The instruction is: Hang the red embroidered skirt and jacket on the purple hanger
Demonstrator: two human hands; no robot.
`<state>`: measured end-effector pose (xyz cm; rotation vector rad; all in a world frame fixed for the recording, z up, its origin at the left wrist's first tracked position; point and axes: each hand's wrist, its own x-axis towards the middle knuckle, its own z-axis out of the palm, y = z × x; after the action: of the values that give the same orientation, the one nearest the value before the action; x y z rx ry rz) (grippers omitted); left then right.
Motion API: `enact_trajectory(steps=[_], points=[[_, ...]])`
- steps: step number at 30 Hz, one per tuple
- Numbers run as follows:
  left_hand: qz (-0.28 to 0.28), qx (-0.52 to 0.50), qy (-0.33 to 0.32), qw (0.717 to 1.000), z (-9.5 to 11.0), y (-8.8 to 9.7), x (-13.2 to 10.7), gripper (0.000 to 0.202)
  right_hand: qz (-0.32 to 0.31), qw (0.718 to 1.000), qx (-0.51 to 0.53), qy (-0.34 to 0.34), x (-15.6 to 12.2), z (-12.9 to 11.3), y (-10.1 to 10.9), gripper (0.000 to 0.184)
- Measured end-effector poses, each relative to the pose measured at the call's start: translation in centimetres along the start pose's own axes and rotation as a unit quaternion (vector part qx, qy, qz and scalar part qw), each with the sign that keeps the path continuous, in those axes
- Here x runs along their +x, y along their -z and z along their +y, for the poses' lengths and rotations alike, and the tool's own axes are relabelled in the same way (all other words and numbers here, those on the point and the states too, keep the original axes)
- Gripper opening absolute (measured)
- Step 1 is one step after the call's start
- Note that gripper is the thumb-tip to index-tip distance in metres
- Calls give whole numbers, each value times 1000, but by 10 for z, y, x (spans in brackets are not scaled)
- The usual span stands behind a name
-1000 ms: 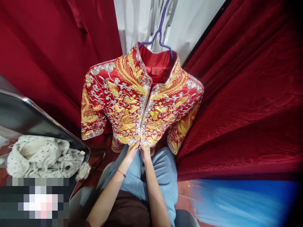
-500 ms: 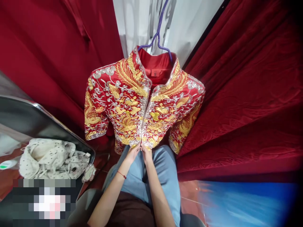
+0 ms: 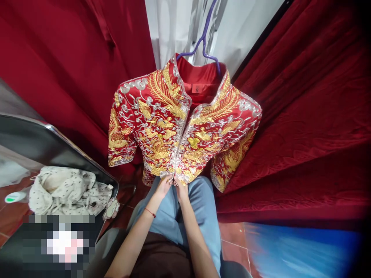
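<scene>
A red jacket (image 3: 162,127) with heavy gold and silver embroidery hangs on a purple hanger (image 3: 203,42) in front of me. Its front opening runs down the middle and a size tag shows inside the collar. My left hand (image 3: 163,185) pinches the bottom hem on the left side of the opening. My right hand (image 3: 180,188) pinches the hem on the right side, touching the left hand. A red string is around my left wrist. My legs in blue jeans (image 3: 199,208) are below the jacket.
Dark red curtains (image 3: 304,116) hang on both sides, with a white wall (image 3: 171,27) behind the hanger. A dark glossy surface (image 3: 37,143) at the left carries a crumpled cream dotted cloth (image 3: 63,191). A blue blurred object (image 3: 301,247) lies at the lower right on the red tiled floor.
The view has shifted slightly, so the jacket sits a little further right. Both hands stay pinched at the bottom hem by the front opening.
</scene>
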<state>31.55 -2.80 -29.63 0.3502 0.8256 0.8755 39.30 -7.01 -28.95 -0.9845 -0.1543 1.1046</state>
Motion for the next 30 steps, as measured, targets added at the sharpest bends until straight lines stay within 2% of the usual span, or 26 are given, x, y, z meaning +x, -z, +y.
enact_trajectory(steps=[5,13,17,25,28,30], points=[[19,-16,-28,999,1,-1,7,35,12,1000,1,8,6,4,-7,31],[56,-45,-52,996,-18,-14,3,32,31,999,-5,26,3,-8,-3,28],[55,-44,-60,996,-19,-19,-2,34,39,998,-33,28,5,-9,2,28],[52,-8,-64,997,-9,-10,-3,25,74,985,-152,17,8,11,-1,39],[46,-4,-47,998,-9,-9,-1,20,60,971,-232,-24,9,9,4,43],[41,-5,-36,998,-11,-11,-1,19,31,952,-298,-67,10,-1,13,49]])
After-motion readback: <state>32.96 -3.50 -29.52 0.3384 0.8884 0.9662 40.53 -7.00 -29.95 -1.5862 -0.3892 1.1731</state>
